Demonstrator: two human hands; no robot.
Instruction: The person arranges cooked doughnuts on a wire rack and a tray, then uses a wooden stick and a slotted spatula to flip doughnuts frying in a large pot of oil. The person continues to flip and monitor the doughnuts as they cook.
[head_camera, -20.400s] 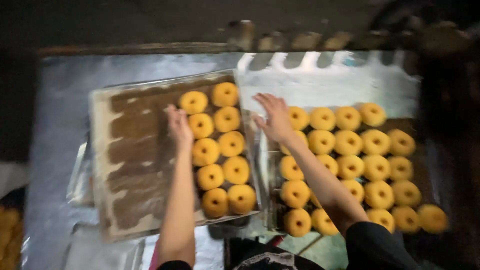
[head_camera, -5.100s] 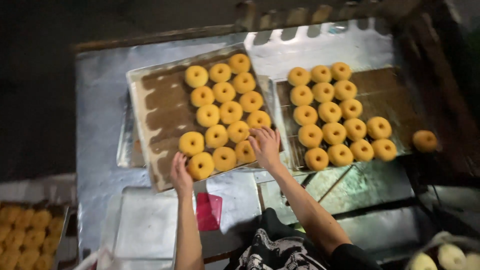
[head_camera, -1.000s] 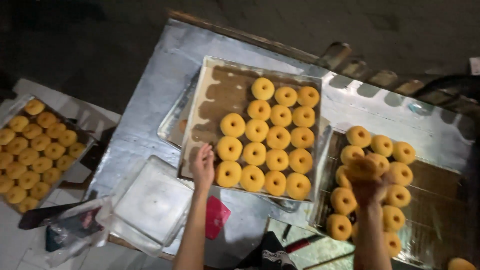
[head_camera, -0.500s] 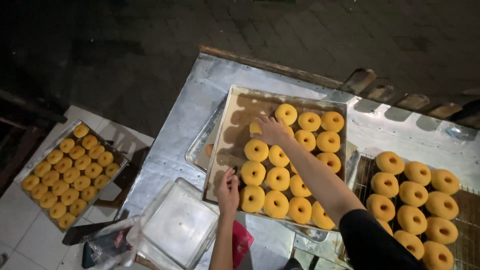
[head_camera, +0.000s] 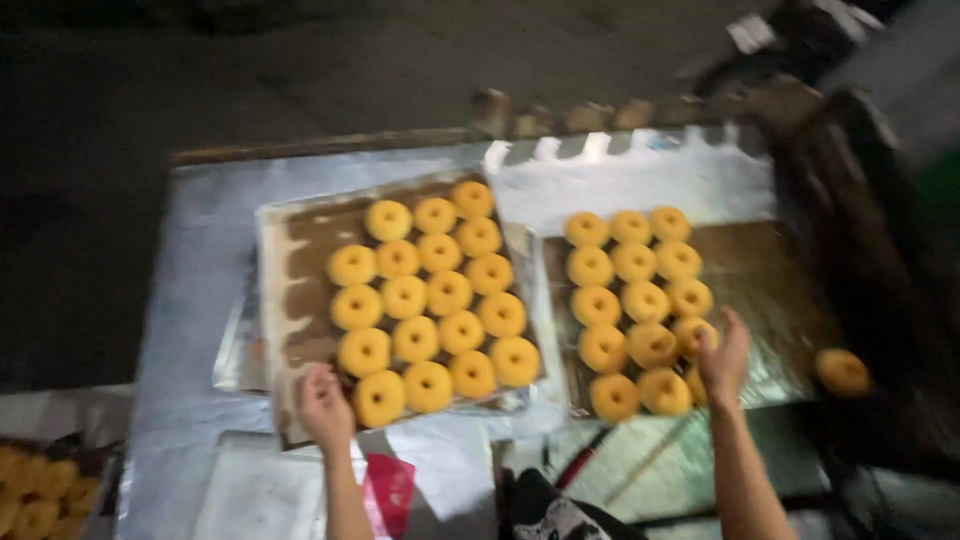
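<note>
Touching right hand: doughnut

A metal table under dim light carries two trays of round yellow doughnuts. The left tray is lined with brown paper; its doughnuts sit in rows across the right part, while the left strip of paper is bare. The left hand rests at this tray's near edge, just beside the nearest doughnut. The right tray holds three rows of doughnuts on its left side — the right hand reaches over the near corner of that group, fingers spread. One stray doughnut lies apart at the far right. A red packet lies near the person's body — the picture is blurred.
</note>
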